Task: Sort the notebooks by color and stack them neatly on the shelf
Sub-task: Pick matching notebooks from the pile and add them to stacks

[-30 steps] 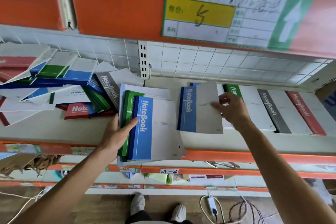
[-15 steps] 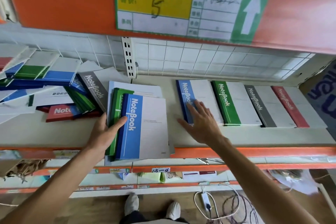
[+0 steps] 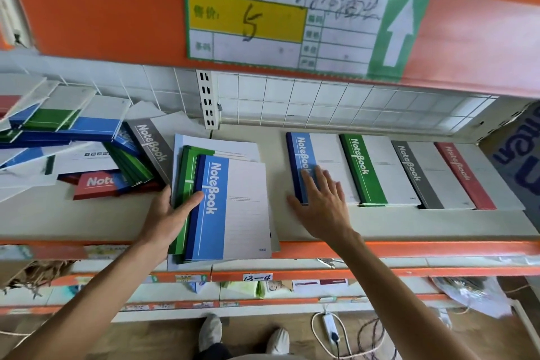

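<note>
"NoteBook" on blue notebook; "13-4" on shelf tag

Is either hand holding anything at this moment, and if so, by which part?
The left hand grips the small stack of notebooks by its left spine edge, thumb across the top blue cover. The right hand holds nothing; its flat fingers rest on the sorted blue pile.

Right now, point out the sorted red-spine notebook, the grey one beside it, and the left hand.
red-spine notebook [image 3: 464, 175]: head view, on its red spine band.
grey-spine notebook [image 3: 416, 174]: head view, on its grey band.
left hand [image 3: 166, 218]: head view, back of hand.
</note>
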`<action>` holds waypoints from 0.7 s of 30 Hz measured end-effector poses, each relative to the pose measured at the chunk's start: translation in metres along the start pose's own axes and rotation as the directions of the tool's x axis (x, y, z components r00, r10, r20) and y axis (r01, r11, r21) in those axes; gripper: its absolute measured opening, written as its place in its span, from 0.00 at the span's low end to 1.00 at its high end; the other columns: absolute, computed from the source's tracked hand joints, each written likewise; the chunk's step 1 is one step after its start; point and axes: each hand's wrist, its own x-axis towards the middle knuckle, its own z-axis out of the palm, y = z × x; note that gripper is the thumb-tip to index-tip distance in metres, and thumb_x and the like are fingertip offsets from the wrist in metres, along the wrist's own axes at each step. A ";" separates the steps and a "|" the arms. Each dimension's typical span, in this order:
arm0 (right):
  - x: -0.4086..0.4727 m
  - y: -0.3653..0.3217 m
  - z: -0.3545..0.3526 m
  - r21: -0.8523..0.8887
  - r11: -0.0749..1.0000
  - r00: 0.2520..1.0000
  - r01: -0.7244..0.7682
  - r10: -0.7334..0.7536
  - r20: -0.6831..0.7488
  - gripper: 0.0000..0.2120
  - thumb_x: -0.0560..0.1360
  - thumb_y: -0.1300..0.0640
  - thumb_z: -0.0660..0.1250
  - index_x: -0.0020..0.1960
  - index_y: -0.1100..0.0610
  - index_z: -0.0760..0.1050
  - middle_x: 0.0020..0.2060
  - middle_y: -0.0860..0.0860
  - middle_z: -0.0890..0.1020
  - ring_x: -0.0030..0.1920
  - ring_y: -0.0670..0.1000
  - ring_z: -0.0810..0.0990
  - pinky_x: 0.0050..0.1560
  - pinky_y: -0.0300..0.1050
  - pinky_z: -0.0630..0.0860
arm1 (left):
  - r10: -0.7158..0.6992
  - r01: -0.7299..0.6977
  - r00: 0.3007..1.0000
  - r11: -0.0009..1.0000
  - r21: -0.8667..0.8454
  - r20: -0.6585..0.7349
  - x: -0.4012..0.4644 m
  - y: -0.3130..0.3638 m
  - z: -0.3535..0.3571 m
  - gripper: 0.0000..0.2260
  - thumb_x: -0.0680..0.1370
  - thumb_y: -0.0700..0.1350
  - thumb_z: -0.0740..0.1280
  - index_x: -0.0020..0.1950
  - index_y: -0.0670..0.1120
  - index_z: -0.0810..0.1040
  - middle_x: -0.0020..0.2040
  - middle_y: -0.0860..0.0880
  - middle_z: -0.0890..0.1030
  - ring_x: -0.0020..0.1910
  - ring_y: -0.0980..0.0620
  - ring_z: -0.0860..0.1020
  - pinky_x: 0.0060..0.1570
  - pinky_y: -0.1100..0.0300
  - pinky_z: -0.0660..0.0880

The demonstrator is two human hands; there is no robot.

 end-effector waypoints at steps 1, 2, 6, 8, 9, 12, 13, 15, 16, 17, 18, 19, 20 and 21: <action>-0.001 0.001 -0.001 0.001 1.000 1.000 0.008 -0.008 0.004 0.37 0.79 0.31 0.51 0.82 0.48 0.48 0.82 0.53 0.47 0.81 0.55 0.44 0.79 0.57 0.43 | -0.004 0.004 1.000 1.000 0.002 0.001 0.001 -0.001 -0.001 0.15 0.75 0.49 0.71 0.60 0.51 0.74 0.50 0.58 0.80 0.49 0.63 0.76 0.49 0.64 0.72; -0.001 0.002 -0.003 0.001 1.000 1.000 0.012 -0.012 0.004 0.38 0.79 0.30 0.50 0.82 0.48 0.49 0.82 0.53 0.48 0.81 0.55 0.45 0.79 0.57 0.44 | -0.001 0.001 1.000 1.000 0.003 0.001 0.001 -0.001 -0.002 0.16 0.75 0.50 0.71 0.61 0.50 0.75 0.52 0.56 0.81 0.51 0.60 0.77 0.52 0.61 0.73; -0.002 0.003 -0.007 0.010 1.000 1.000 0.027 -0.027 0.013 0.37 0.80 0.32 0.52 0.82 0.49 0.49 0.82 0.54 0.48 0.81 0.56 0.45 0.79 0.57 0.45 | 0.002 -0.002 1.000 1.000 -0.006 0.011 0.002 -0.003 -0.004 0.18 0.74 0.50 0.71 0.63 0.49 0.75 0.54 0.54 0.81 0.54 0.57 0.78 0.52 0.60 0.73; -0.001 0.002 -0.009 0.016 1.000 0.999 0.022 -0.022 0.028 0.36 0.80 0.33 0.53 0.82 0.49 0.49 0.82 0.54 0.48 0.81 0.56 0.45 0.79 0.57 0.44 | -0.001 0.001 1.000 1.000 -0.017 0.016 0.003 -0.004 -0.004 0.19 0.74 0.51 0.72 0.63 0.50 0.75 0.55 0.53 0.81 0.54 0.56 0.78 0.56 0.56 0.73; -0.001 0.002 -0.010 0.021 1.000 0.999 0.016 -0.017 0.033 0.36 0.80 0.33 0.53 0.82 0.49 0.49 0.82 0.54 0.48 0.81 0.56 0.45 0.79 0.57 0.44 | -0.004 0.005 1.000 1.000 -0.027 0.022 0.003 -0.004 -0.005 0.20 0.73 0.52 0.72 0.64 0.50 0.75 0.55 0.53 0.81 0.55 0.55 0.78 0.57 0.55 0.73; -0.011 -0.008 -0.013 0.058 0.997 0.998 0.042 -0.039 -0.052 0.35 0.81 0.34 0.53 0.80 0.53 0.57 0.80 0.56 0.56 0.80 0.57 0.55 0.78 0.56 0.55 | -0.016 0.017 1.000 0.999 -0.043 0.027 0.002 -0.001 -0.003 0.21 0.73 0.52 0.72 0.64 0.50 0.75 0.55 0.53 0.82 0.55 0.54 0.79 0.59 0.53 0.74; -0.018 -0.016 -0.013 0.116 0.991 0.992 0.072 -0.059 -0.111 0.32 0.80 0.35 0.55 0.76 0.55 0.64 0.76 0.56 0.66 0.76 0.58 0.64 0.74 0.54 0.64 | -0.015 0.016 0.999 0.998 -0.052 0.029 0.002 -0.001 -0.003 0.20 0.73 0.51 0.73 0.63 0.50 0.75 0.55 0.53 0.82 0.55 0.54 0.79 0.58 0.53 0.75; -0.033 -0.036 -0.012 0.333 0.940 0.990 0.070 -0.024 -0.140 0.23 0.79 0.40 0.63 0.65 0.55 0.75 0.58 0.50 0.81 0.57 0.51 0.80 0.58 0.47 0.78 | -0.007 0.009 1.000 0.998 -0.069 0.030 0.001 -0.001 -0.004 0.19 0.72 0.49 0.74 0.62 0.50 0.76 0.54 0.53 0.83 0.54 0.54 0.80 0.58 0.54 0.75; -0.039 -0.044 -0.012 0.434 0.901 0.996 0.026 0.013 -0.087 0.19 0.78 0.41 0.66 0.61 0.54 0.77 0.50 0.47 0.83 0.48 0.46 0.82 0.50 0.42 0.80 | -0.002 0.004 0.999 0.998 -0.065 0.036 0.000 -0.001 -0.003 0.19 0.72 0.48 0.74 0.62 0.50 0.76 0.53 0.53 0.83 0.54 0.54 0.80 0.58 0.54 0.75; -0.042 -0.052 -0.010 0.509 0.860 0.999 -0.029 0.039 -0.010 0.18 0.77 0.42 0.68 0.59 0.53 0.78 0.46 0.44 0.83 0.43 0.42 0.82 0.43 0.36 0.79 | 0.000 0.003 0.999 0.998 -0.065 0.035 0.001 -0.002 -0.004 0.20 0.72 0.47 0.75 0.62 0.49 0.76 0.53 0.53 0.83 0.54 0.54 0.81 0.57 0.55 0.75; -0.041 -0.056 -0.009 0.565 0.820 0.996 -0.089 0.066 0.060 0.18 0.76 0.42 0.70 0.59 0.53 0.78 0.44 0.43 0.82 0.42 0.40 0.81 0.39 0.32 0.78 | -0.010 0.012 0.999 0.998 -0.063 0.032 0.001 -0.003 -0.005 0.20 0.71 0.46 0.75 0.61 0.49 0.76 0.53 0.53 0.83 0.53 0.54 0.81 0.57 0.55 0.76; -0.039 -0.058 -0.007 0.617 0.774 0.990 -0.141 0.094 0.109 0.20 0.75 0.42 0.71 0.60 0.54 0.78 0.45 0.43 0.82 0.43 0.40 0.81 0.38 0.30 0.77 | -0.014 0.016 0.999 0.998 -0.065 0.038 0.001 -0.004 -0.006 0.21 0.70 0.47 0.76 0.61 0.49 0.76 0.53 0.53 0.84 0.53 0.53 0.81 0.56 0.55 0.76; -0.035 -0.057 -0.004 0.659 0.731 0.984 -0.178 0.119 0.135 0.22 0.74 0.42 0.73 0.61 0.55 0.78 0.45 0.43 0.82 0.44 0.41 0.81 0.37 0.31 0.77 | -0.016 0.018 0.999 0.998 -0.055 0.043 0.001 -0.003 -0.008 0.24 0.69 0.48 0.78 0.62 0.50 0.76 0.53 0.53 0.83 0.54 0.52 0.81 0.57 0.53 0.76; -0.032 -0.057 -0.003 0.688 0.696 0.978 -0.207 0.142 0.151 0.23 0.73 0.43 0.74 0.61 0.56 0.78 0.46 0.44 0.82 0.44 0.42 0.81 0.36 0.31 0.77 | -0.016 0.019 0.999 0.998 -0.053 0.048 0.001 -0.003 -0.008 0.28 0.66 0.53 0.79 0.63 0.50 0.75 0.56 0.53 0.83 0.56 0.52 0.80 0.59 0.52 0.76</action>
